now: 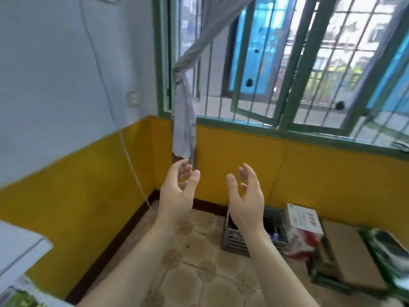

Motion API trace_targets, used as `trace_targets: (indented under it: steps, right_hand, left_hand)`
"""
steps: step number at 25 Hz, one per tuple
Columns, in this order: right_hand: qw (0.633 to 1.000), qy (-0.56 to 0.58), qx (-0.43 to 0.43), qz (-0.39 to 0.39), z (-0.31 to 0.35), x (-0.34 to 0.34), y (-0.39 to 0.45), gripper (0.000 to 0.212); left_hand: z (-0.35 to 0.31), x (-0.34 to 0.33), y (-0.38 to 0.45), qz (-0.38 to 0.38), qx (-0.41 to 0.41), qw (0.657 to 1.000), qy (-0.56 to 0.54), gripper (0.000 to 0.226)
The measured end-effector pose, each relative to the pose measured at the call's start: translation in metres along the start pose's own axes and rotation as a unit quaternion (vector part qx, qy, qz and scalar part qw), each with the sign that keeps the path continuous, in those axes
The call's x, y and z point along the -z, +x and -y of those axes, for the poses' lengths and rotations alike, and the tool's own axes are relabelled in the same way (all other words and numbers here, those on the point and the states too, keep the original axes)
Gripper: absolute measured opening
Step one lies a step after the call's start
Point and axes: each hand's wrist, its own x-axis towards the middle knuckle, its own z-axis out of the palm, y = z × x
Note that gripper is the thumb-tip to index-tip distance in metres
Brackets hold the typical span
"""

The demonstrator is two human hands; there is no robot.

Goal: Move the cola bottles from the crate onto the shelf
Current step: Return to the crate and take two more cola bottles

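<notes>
**Both hands empty, raised in front of the corner wall**

Left hand [177, 193] and right hand [247, 196] are up at mid-frame, palms facing each other, well apart, a clear gap between them. Grip on both: fingers loosely curved, thumbs out, nothing held, nothing touched.

Crate [234, 238]: grey, slatted, on the tiled floor [188, 280] against the yellow lower wall [88, 185], below and behind the right wrist, which covers part of it. Inside looks dark; something small and purple shows near its right edge, but the view is too blurred to tell whether any cola bottles are in it. No shelf identifiable in view.

Right of the crate: a white box [303, 218] with printed text, tilted, then flat cardboard [347, 255] and green-edged items further right. White cable [132, 165] runs down the left wall to the floor. Knotted grey curtain [183, 111] hangs at the left edge of the green-framed barred window [287, 63], its end just above the left fingertips. White surface [20, 247] at lower left.
</notes>
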Motion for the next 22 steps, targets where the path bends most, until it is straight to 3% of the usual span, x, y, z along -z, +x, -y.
trace_targets:
  steps: [10,19,22]
  right_hand:
    - [0.993,-0.071,-0.054,-0.078,-0.083,0.156,0.018,0.061]
    - [0.989,-0.098,-0.072,-0.088,-0.126,0.184,0.047,0.057]
    - [0.988,-0.11,-0.073,-0.08,-0.148,0.174,0.068,0.059]
  left_hand:
    - [-0.019,-0.157,-0.043,0.133,-0.019,0.99,-0.042,0.044]
    - [-0.003,-0.218,-0.032,0.167,-0.02,0.985,-0.041,0.054]
    - [0.016,-0.236,-0.011,0.169,-0.014,0.985,-0.034,0.046]
